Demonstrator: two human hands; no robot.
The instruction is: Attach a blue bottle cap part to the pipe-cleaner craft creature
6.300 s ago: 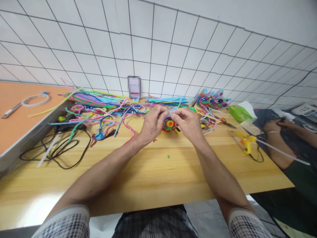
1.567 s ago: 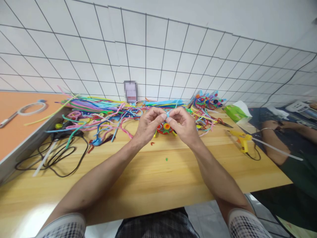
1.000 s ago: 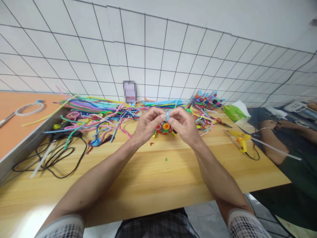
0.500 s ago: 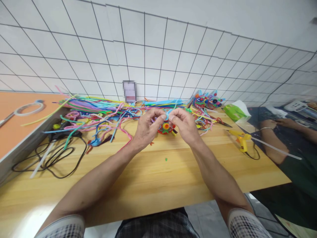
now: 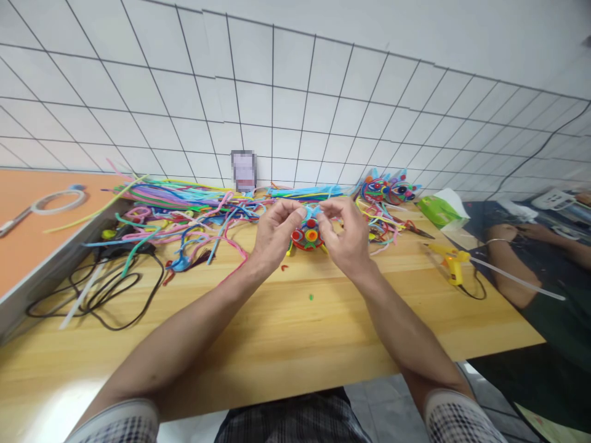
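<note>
My left hand [image 5: 276,234] and my right hand [image 5: 344,237] meet above the far middle of the wooden table [image 5: 277,332]. Both pinch a light blue pipe cleaner [image 5: 314,212] between thumb and fingertips, the fingers curled closed. Just below the hands lies a small round craft piece [image 5: 306,236] in red, yellow, orange and green, partly hidden by my right fingers. Behind and to the left spreads a heap of coloured pipe cleaners [image 5: 184,206].
A yellow glue gun [image 5: 450,261] with a clear stick lies at right. Black cables [image 5: 99,289] sit at left beside an orange table [image 5: 32,227] with a tape roll [image 5: 58,200]. A colourful mask-like craft [image 5: 390,187] and green packet [image 5: 438,210] are at back right. Another person's arm [image 5: 512,258] rests at right.
My hands stayed close together on the light blue pipe cleaner; the right hand has turned slightly and dropped nearer the round craft piece. The view shifted a little.
</note>
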